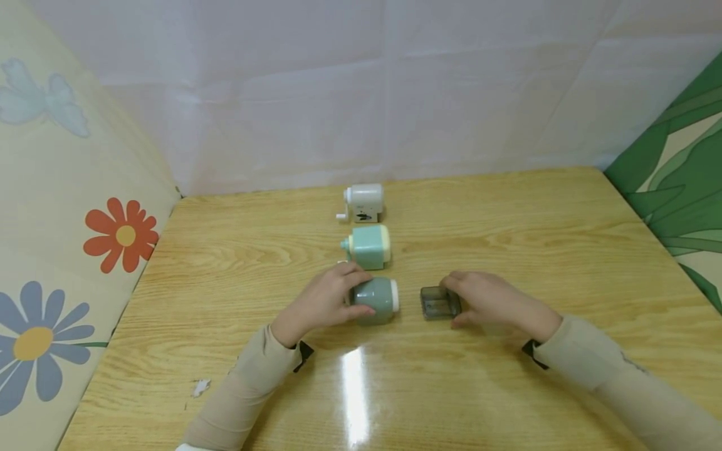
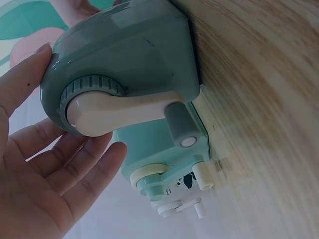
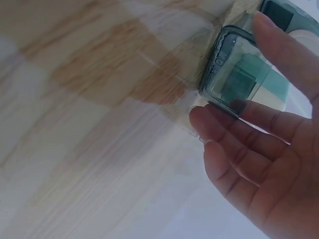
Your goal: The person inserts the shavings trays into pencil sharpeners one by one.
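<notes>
My left hand (image 1: 327,299) holds a dark green hand-crank pencil sharpener (image 1: 375,302) around its crank end, thumb on the near side and fingers on the far side. The left wrist view shows its cream crank arm with a grey knob (image 2: 182,124). To the right, a smoky see-through shavings drawer (image 1: 433,305) is pinched between the thumb and fingers of my right hand (image 1: 487,299). A gap separates the drawer from the sharpener. In the right wrist view the drawer (image 3: 234,72) appears tilted by the camera angle.
Behind the dark green sharpener stand a mint and yellow sharpener (image 1: 369,247) and a white one (image 1: 365,202), in a row. All are on a wooden table (image 1: 536,225) with a white cloth behind it and painted panels at both sides.
</notes>
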Demonstrator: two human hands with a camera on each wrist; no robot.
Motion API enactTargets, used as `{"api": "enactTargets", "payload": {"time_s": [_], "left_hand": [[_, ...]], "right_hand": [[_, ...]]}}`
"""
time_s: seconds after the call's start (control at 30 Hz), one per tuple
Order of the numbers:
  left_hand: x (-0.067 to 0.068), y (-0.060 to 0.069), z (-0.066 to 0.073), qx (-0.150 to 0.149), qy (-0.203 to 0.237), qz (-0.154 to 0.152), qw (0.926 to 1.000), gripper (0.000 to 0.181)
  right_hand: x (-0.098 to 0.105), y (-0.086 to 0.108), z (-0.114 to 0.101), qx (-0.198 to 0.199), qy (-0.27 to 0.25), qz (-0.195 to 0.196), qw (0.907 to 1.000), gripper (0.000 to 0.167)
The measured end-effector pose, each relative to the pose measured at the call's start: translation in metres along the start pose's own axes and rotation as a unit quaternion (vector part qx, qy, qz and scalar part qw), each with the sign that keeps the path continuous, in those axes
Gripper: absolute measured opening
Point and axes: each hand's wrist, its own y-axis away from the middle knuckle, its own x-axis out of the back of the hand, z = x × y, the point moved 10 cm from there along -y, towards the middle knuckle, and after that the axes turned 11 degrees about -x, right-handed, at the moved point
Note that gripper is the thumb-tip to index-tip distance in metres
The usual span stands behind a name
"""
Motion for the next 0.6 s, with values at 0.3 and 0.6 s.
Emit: {"api": "enactTargets", "payload": {"time_s": [0.3,0.6], "left_hand": [[0.0004,0.0018,-0.0017,0.004,-0.002,0.001,1.0,0.052],[-0.0001,0.001,-0.001,-0.004,-0.002,0.005,1.0,0.053]], "right_hand": [[-0.0008,-0.0033,-0.0036,0.011,0.0,0.004,0.9999,0.059],[-0.0014,-0.0061,-0.0064,0.019,0.006,0.019,0.9996,0.061]]}}
